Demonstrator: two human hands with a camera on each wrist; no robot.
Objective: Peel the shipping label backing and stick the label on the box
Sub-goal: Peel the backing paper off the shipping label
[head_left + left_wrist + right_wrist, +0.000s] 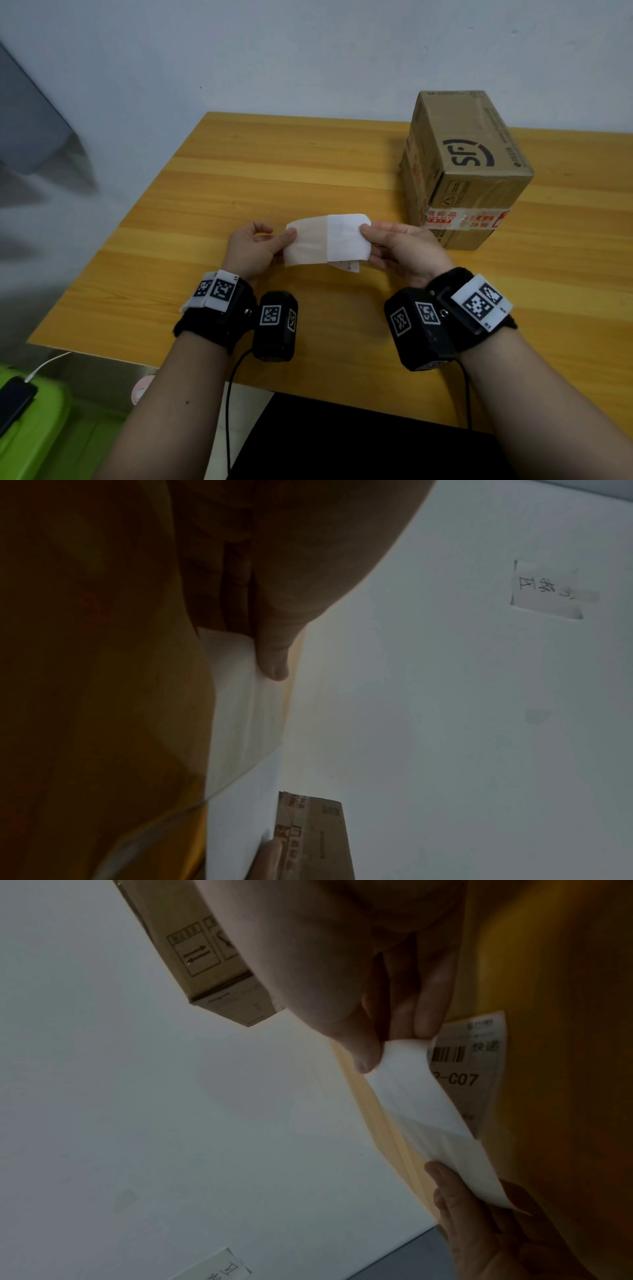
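Note:
Both hands hold the shipping label [347, 236] above the wooden table [308, 161]. My left hand [287, 240] pinches the translucent backing [306, 241] at the strip's left end. My right hand [366, 236] pinches the white right end. The label's printed face with a barcode [469, 1069] points down toward the table. The backing [462, 1164] has come away from the label on the left side. The brown cardboard box [466, 164], sealed with red-printed tape, stands just behind and right of my right hand.
A green bin [30, 428] with a dark phone [13, 401] and a white cable sits at the lower left, off the table. A pink tape roll [140, 389] lies below the table's front edge. A handwritten note [544, 591] hangs on the white wall.

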